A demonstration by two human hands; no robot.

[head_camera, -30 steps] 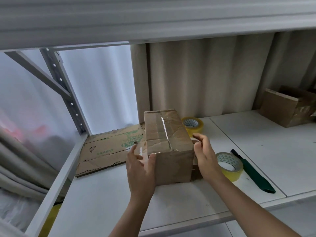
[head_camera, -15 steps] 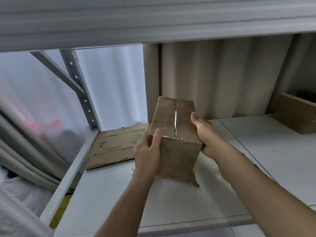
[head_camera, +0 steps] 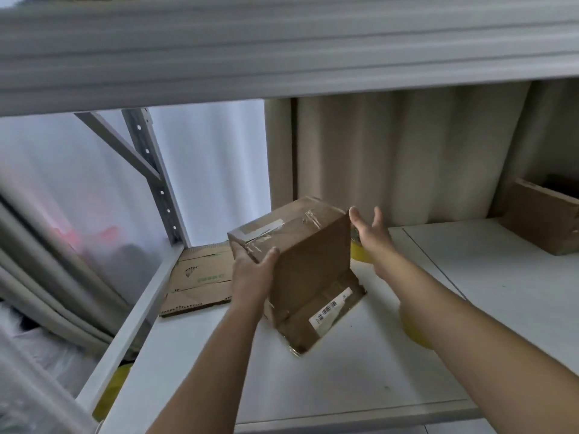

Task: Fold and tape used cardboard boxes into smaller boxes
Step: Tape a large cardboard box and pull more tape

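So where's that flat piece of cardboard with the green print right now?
The flat cardboard lies on the white shelf at its back left corner, just left of the left hand and the taped box.

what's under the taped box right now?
The taped box is tilted, left hand gripping it. Under it: white shelf and its own loose flap with a label. Anything beneath that flap is covered.
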